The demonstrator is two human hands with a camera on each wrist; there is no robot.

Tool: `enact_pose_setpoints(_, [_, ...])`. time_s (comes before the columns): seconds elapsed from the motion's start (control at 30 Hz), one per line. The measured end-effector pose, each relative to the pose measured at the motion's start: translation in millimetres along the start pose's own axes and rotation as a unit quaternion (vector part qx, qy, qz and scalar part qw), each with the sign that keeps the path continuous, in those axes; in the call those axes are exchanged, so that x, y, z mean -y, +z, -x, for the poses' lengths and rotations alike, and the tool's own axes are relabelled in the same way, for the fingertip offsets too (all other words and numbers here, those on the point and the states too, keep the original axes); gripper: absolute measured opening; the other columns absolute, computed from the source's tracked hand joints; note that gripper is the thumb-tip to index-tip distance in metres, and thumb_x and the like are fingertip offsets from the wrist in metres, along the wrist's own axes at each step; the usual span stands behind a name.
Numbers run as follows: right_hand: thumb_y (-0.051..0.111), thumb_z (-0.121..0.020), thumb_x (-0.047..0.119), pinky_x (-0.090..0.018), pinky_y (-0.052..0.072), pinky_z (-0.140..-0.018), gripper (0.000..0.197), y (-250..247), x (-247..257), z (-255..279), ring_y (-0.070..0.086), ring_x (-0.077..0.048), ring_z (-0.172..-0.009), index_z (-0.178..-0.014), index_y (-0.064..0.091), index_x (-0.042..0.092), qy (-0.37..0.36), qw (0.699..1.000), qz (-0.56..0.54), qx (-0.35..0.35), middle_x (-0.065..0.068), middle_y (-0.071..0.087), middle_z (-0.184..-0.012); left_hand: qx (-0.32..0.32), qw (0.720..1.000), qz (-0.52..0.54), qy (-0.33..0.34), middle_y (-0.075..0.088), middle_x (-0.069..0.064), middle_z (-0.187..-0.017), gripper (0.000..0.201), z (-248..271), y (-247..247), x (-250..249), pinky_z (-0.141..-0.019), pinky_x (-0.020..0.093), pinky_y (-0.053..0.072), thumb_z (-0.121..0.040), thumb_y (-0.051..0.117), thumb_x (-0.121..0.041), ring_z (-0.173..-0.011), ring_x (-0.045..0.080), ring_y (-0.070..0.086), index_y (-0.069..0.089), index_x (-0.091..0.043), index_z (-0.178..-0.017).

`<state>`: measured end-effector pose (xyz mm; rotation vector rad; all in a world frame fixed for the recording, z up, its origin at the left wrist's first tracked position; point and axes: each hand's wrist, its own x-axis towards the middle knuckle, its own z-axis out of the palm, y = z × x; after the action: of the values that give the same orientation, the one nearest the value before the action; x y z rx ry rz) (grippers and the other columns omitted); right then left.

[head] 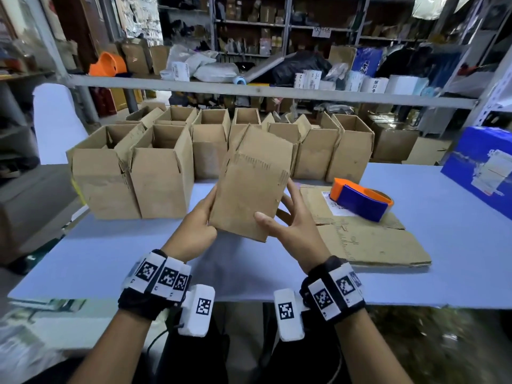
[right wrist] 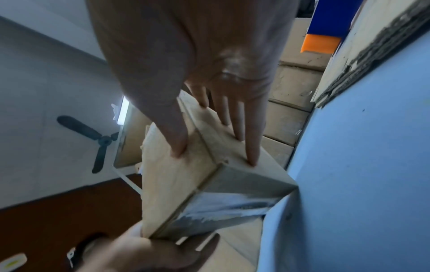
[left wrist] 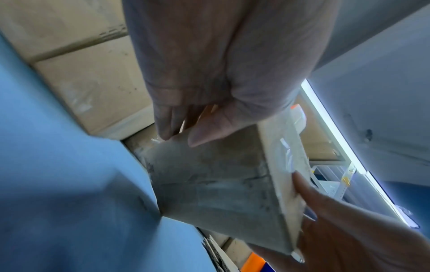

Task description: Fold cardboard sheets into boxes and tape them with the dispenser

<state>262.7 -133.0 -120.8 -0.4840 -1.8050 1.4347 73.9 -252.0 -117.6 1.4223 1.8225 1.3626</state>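
Note:
A small brown cardboard box (head: 249,184) is held tilted over the light blue table (head: 110,259), its closed end towards me. My left hand (head: 198,220) grips its lower left side, with the fingers wrapped under the end (right wrist: 151,254). On the box's right corner lies my right hand (head: 277,202): the thumb is flat on the front face and the fingers (right wrist: 251,147) lie straight along the side face. In the left wrist view the box's bottom (left wrist: 221,184) faces the camera. The orange and blue tape dispenser (head: 360,200) rests on flat cardboard sheets (head: 368,245) to the right, with neither hand on it.
Several open folded boxes (head: 163,173) stand in rows across the back of the table. A blue carton (head: 482,167) sits at the right edge. A metal shelf rail (head: 249,91) runs above the boxes, with cluttered shelving behind it.

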Motion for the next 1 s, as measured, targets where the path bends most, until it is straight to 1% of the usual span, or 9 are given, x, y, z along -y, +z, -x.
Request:
enact_pose_setpoints(0.1, [0.076, -0.089, 0.004, -0.019, 0.047, -0.105, 0.076, 8.2, -15.1, -1.3, 0.053, 0.003, -0.131, -0.151, 0.039, 0.027, 0.007, 0.999, 0.039, -0.003, 0.014, 0.060, -0.140, 0.011, 0.999, -0.042, 0.000, 0.044, -0.009, -0.146, 0.097, 8.4, -2.6, -4.3, -0.107, 0.022, 0.041, -0.077, 0.044, 0.012, -0.135, 0.004, 0.042, 0.022, -0.041, -0.155])
enact_pose_setpoints(0.2, [0.073, -0.086, 0.001, -0.016, 0.050, -0.095, 0.068, 24.5, -29.2, -6.4, 0.060, 0.007, -0.116, -0.144, 0.044, 0.021, 0.021, 0.996, 0.081, -0.004, 0.017, 0.063, -0.128, -0.002, 0.999, -0.051, -0.005, 0.043, -0.005, -0.145, 0.091, 10.3, -0.2, -4.5, -0.107, 0.031, 0.044, -0.086, 0.066, -0.008, -0.132, 0.010, 0.046, 0.016, -0.040, -0.156])
enact_pose_setpoints(0.33, [0.064, -0.087, -0.003, -0.014, 0.054, -0.083, 0.065, 46.6, -36.8, -21.8, 0.065, 0.004, -0.106, -0.143, 0.043, 0.022, 0.034, 0.991, 0.124, 0.031, 0.015, 0.063, -0.125, -0.085, 0.992, -0.090, -0.036, 0.035, 0.001, -0.155, 0.089, 7.1, -1.5, -0.8, -0.117, 0.040, 0.034, -0.090, 0.069, -0.022, -0.142, 0.018, 0.038, 0.011, -0.023, -0.157])
enact_pose_setpoints(0.4, [0.062, -0.090, -0.001, -0.021, 0.056, -0.088, 0.064, 54.8, -36.1, -32.0, 0.065, 0.007, -0.104, -0.139, 0.039, 0.034, 0.047, 0.988, 0.136, 0.052, 0.024, 0.060, -0.124, -0.142, 0.980, -0.134, -0.034, 0.020, -0.001, -0.162, 0.101, 8.3, -4.4, -1.7, -0.117, 0.032, 0.027, -0.090, 0.069, -0.026, -0.147, 0.018, 0.028, -0.005, -0.023, -0.158])
enact_pose_setpoints(0.47, [0.061, -0.091, 0.003, -0.039, 0.055, -0.098, 0.067, 62.2, -32.6, -41.8, 0.064, -0.002, -0.107, -0.139, 0.036, 0.041, 0.063, 0.983, 0.163, 0.062, 0.031, 0.059, -0.115, -0.190, 0.964, -0.184, 0.025, 0.016, -0.002, -0.160, 0.106, 8.9, -9.2, -8.3, -0.112, 0.033, 0.032, -0.088, 0.068, -0.024, -0.145, 0.018, 0.029, -0.013, -0.031, -0.157])
enact_pose_setpoints(0.57, [0.060, -0.090, 0.004, -0.052, 0.050, -0.103, 0.069, 72.8, -27.3, -56.1, 0.060, -0.028, -0.123, -0.150, 0.037, 0.029, 0.077, 0.976, 0.191, 0.073, 0.010, 0.064, -0.126, -0.213, 0.911, -0.336, 0.111, 0.008, 0.005, -0.163, 0.101, -0.2, -21.6, -17.0, -0.119, 0.044, 0.028, -0.086, 0.066, -0.019, -0.151, 0.026, 0.018, -0.003, -0.031, -0.159])
enact_pose_setpoints(0.67, [0.056, -0.089, 0.002, -0.054, 0.049, -0.103, 0.066, 80.4, -28.2, -69.1, 0.057, -0.036, -0.127, -0.149, 0.038, 0.023, 0.082, 0.971, 0.211, 0.073, -0.009, 0.060, -0.140, -0.160, 0.867, -0.462, 0.095, 0.002, 0.007, -0.166, 0.086, -15.6, -31.5, -20.4, -0.124, 0.045, 0.009, -0.086, 0.058, -0.018, -0.154, 0.026, -0.003, 0.012, -0.025, -0.159])
enact_pose_setpoints(0.77, [0.053, -0.090, 0.001, -0.055, 0.049, -0.102, 0.063, 86.5, -31.1, -80.3, 0.057, -0.039, -0.124, -0.149, 0.038, 0.017, 0.093, 0.968, 0.221, 0.075, -0.014, 0.059, -0.139, -0.142, 0.856, -0.492, 0.073, 0.004, 0.007, -0.167, 0.084, -28.9, -37.3, -19.9, -0.125, 0.042, -0.003, -0.084, 0.053, -0.014, -0.154, 0.023, -0.008, 0.015, -0.023, -0.158])
enact_pose_setpoints(1.0, [0.053, -0.093, 0.006, -0.048, 0.046, -0.107, 0.059, 85.5, -34.8, -98.3, 0.054, -0.037, -0.130, -0.149, 0.038, 0.019, 0.118, 0.957, 0.243, 0.108, -0.013, 0.057, -0.142, -0.123, 0.857, -0.499, 0.043, 0.001, 0.009, -0.167, 0.083, -42.6, -41.2, -20.9, -0.124, 0.041, -0.006, -0.086, 0.052, -0.017, -0.154, 0.022, -0.012, 0.013, -0.021, -0.159])
